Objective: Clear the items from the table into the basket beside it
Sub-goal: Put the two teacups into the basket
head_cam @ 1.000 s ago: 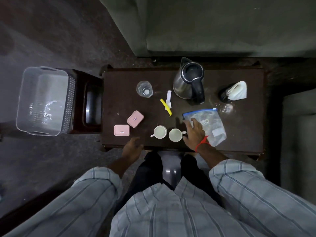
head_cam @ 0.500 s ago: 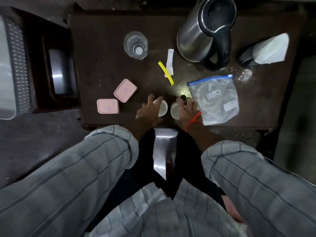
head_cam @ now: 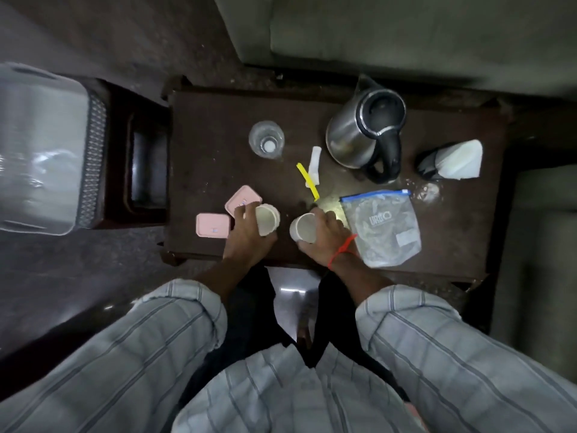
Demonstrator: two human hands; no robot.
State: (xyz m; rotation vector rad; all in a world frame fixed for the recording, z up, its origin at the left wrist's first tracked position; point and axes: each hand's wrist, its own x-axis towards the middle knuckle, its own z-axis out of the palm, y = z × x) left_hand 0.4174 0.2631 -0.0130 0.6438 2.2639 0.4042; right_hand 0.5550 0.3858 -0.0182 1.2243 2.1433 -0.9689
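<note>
My left hand (head_cam: 248, 235) grips a white cup (head_cam: 267, 218), tilted and lifted just above the near edge of the dark wooden table (head_cam: 218, 126). My right hand (head_cam: 327, 235) holds a second white cup (head_cam: 304, 228), tilted too. Two pink lidded boxes (head_cam: 212, 225) (head_cam: 242, 198) lie just left of my left hand. A clear zip bag (head_cam: 382, 226) lies right of my right hand. Farther back are a glass (head_cam: 266, 143), a steel kettle (head_cam: 365, 129), a yellow strip (head_cam: 307, 181) and a white strip (head_cam: 314, 164). The grey plastic basket (head_cam: 46, 151) stands to the left of the table.
A dark holder with white paper napkins (head_cam: 452, 159) sits at the table's right end. A dark wooden stool (head_cam: 146, 164) stands between basket and table. A grey-green sofa (head_cam: 406, 32) runs behind the table, with more upholstery (head_cam: 543, 245) at the right.
Both hands closed on the two cups and raised them off the table, tilting them. My left hand with its cup has shifted left toward the pink boxes. The camera pulled back.
</note>
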